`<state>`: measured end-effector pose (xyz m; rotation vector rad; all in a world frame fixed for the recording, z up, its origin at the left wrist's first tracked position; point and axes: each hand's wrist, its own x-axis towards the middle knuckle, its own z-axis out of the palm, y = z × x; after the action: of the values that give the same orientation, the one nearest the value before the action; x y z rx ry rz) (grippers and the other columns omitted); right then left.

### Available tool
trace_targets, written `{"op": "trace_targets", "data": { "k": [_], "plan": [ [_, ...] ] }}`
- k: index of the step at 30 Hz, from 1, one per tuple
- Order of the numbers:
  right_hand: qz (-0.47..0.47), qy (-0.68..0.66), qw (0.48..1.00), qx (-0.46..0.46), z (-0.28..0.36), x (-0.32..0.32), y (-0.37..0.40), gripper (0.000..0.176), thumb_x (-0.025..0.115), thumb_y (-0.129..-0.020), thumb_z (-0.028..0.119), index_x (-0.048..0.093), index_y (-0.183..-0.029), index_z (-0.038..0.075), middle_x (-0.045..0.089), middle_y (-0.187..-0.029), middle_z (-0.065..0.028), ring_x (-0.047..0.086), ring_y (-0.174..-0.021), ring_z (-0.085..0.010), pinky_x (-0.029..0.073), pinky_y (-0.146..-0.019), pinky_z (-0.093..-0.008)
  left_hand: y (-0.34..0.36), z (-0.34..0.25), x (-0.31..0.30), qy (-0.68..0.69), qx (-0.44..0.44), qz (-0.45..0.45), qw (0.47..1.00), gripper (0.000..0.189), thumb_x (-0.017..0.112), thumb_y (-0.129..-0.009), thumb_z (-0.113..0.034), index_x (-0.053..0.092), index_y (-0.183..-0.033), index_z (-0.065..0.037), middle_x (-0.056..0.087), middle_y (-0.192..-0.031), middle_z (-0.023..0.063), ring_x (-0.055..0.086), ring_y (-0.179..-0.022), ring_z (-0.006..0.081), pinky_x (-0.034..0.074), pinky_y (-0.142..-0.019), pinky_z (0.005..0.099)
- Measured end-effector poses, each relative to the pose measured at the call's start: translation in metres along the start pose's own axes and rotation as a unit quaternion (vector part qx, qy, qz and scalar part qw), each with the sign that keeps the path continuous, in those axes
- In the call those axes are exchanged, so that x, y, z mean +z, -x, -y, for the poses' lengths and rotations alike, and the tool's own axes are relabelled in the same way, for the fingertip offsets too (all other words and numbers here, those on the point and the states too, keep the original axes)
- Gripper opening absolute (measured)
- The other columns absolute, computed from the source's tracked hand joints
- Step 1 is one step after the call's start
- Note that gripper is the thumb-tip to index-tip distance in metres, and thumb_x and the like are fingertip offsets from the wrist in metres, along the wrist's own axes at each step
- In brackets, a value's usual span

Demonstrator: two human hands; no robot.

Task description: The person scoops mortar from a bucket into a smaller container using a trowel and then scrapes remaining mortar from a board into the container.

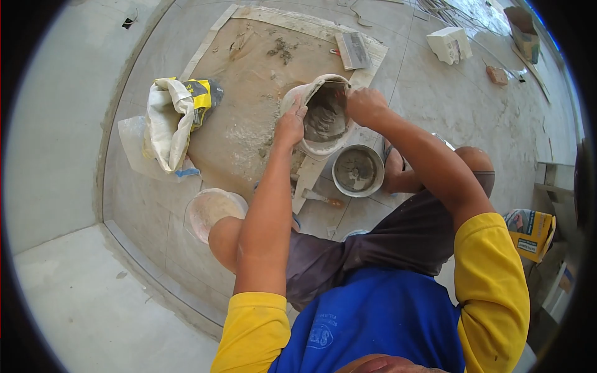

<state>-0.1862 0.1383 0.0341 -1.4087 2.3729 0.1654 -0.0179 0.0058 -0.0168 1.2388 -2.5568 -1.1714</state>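
A pale bucket is tipped so its mouth faces me, with wet grey mortar coating the inside. My left hand grips its left side, fingers closed at the wall. At the right of the rim my right hand is closed on the bucket's edge; its fingertips are partly hidden. Just below stands a round metal bowl with grey mix in it. A scraper with a wooden handle lies on the floor near the bowl.
A dusty brown sheet with pale borders lies under the bucket. An open yellow-and-white sack stands left, a shallow pale basin by my knee. A flat trowel, white box and brick piece lie farther off.
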Motion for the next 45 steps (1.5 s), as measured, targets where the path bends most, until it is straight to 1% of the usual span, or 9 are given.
{"op": "trace_targets", "data": {
  "k": [3, 8, 18, 28, 33, 38, 40, 41, 45],
  "plan": [
    [-0.083, -0.013, 0.996, -0.001, -0.016, 0.021, -0.001, 0.037, 0.053, -0.074, -0.002, 0.056, -0.110, -0.005, 0.065, -0.090, -0.0190, 0.066, -0.067, -0.0305, 0.053, -0.053, -0.0377, 0.000, 0.002, -0.001, 0.003, -0.005, -0.004, 1.000, 0.045, 0.044, -0.092, -0.039, 0.038, -0.136, -0.032, 0.057, -0.113, 0.0227, 0.054, -0.104, 0.0417, 0.042, -0.088, 0.0458],
    [0.324, -0.197, 0.923, 0.064, -0.024, 0.048, 0.001, 0.008, 0.052, -0.072, -0.002, 0.061, -0.072, -0.003, 0.062, -0.070, -0.0148, 0.061, -0.055, -0.0227, 0.048, -0.044, -0.0343, 0.001, 0.007, -0.015, -0.006, -0.005, 0.018, 1.000, 0.044, 0.043, -0.092, -0.039, 0.040, -0.135, -0.033, 0.058, -0.114, 0.0207, 0.054, -0.105, 0.0408, 0.042, -0.089, 0.0443],
    [0.414, -0.503, 0.755, 0.075, -0.008, 0.072, 0.006, 0.011, 0.061, -0.077, 0.005, 0.051, -0.073, 0.001, 0.051, -0.057, -0.0034, 0.052, -0.047, -0.0107, 0.043, -0.038, -0.0253, -0.014, 0.017, -0.015, -0.009, 0.017, 0.051, 0.998, 0.042, 0.039, -0.094, -0.040, 0.037, -0.136, -0.037, 0.057, -0.117, 0.0186, 0.054, -0.108, 0.0382, 0.042, -0.090, 0.0433],
    [0.421, -0.856, 0.288, 0.082, 0.012, 0.096, 0.012, 0.016, 0.053, -0.085, 0.008, 0.045, -0.092, -0.003, 0.046, -0.066, -0.0014, 0.045, -0.046, -0.0046, 0.041, -0.036, -0.0169, -0.023, 0.032, -0.013, -0.011, 0.006, 0.047, 0.999, 0.043, 0.039, -0.094, -0.042, 0.038, -0.136, -0.035, 0.057, -0.118, 0.0183, 0.054, -0.108, 0.0384, 0.042, -0.090, 0.0428],
    [0.334, -0.938, 0.083, 0.042, 0.002, 0.077, 0.005, 0.027, 0.044, -0.089, 0.015, 0.043, -0.105, -0.007, 0.047, -0.069, -0.0051, 0.045, -0.043, -0.0045, 0.040, -0.034, -0.0160, -0.019, 0.038, -0.016, 0.136, -0.051, 0.042, 0.989, 0.047, 0.044, -0.093, -0.038, 0.043, -0.134, -0.015, 0.055, -0.119, 0.0214, 0.052, -0.112, 0.0362, 0.041, -0.092, 0.0386],
    [0.366, -0.847, 0.379, 0.069, -0.010, 0.022, 0.027, 0.029, 0.050, -0.081, 0.016, 0.047, -0.103, -0.002, 0.048, -0.067, -0.0052, 0.050, -0.048, -0.0090, 0.042, -0.036, -0.0201, -0.022, 0.027, -0.017, 0.113, -0.050, 0.035, 0.992, 0.047, 0.045, -0.093, -0.035, 0.044, -0.132, -0.008, 0.055, -0.120, 0.0223, 0.052, -0.113, 0.0350, 0.041, -0.093, 0.0369],
    [0.257, -0.594, 0.758, 0.077, 0.004, -0.001, 0.040, 0.029, 0.053, -0.078, 0.013, 0.047, -0.103, -0.001, 0.050, -0.068, -0.0054, 0.051, -0.048, -0.0127, 0.045, -0.039, -0.0264, -0.027, 0.024, -0.017, 0.102, -0.049, 0.031, 0.993, 0.047, 0.045, -0.093, -0.034, 0.044, -0.132, -0.008, 0.055, -0.120, 0.0224, 0.052, -0.113, 0.0349, 0.041, -0.094, 0.0369],
    [0.206, -0.506, 0.835, 0.058, 0.011, -0.005, 0.046, 0.028, 0.053, -0.077, 0.007, 0.045, -0.102, -0.002, 0.058, -0.075, -0.0132, 0.060, -0.056, -0.0245, 0.050, -0.049, -0.0383, -0.027, 0.023, -0.015, 0.107, -0.042, 0.024, 0.993, 0.047, 0.045, -0.093, -0.034, 0.045, -0.132, -0.008, 0.055, -0.120, 0.0225, 0.052, -0.113, 0.0352, 0.041, -0.094, 0.0369],
    [0.027, -0.263, 0.961, 0.081, 0.036, 0.038, 0.034, 0.027, 0.048, -0.078, 0.000, 0.041, -0.104, -0.001, 0.060, -0.100, -0.0285, 0.060, -0.094, -0.0408, 0.048, -0.075, -0.0479, -0.027, 0.018, -0.006, 0.084, 0.020, 0.001, 0.996, 0.047, 0.046, -0.092, -0.035, 0.045, -0.132, -0.010, 0.054, -0.120, 0.0225, 0.051, -0.112, 0.0365, 0.041, -0.093, 0.0384]
  ]
}}
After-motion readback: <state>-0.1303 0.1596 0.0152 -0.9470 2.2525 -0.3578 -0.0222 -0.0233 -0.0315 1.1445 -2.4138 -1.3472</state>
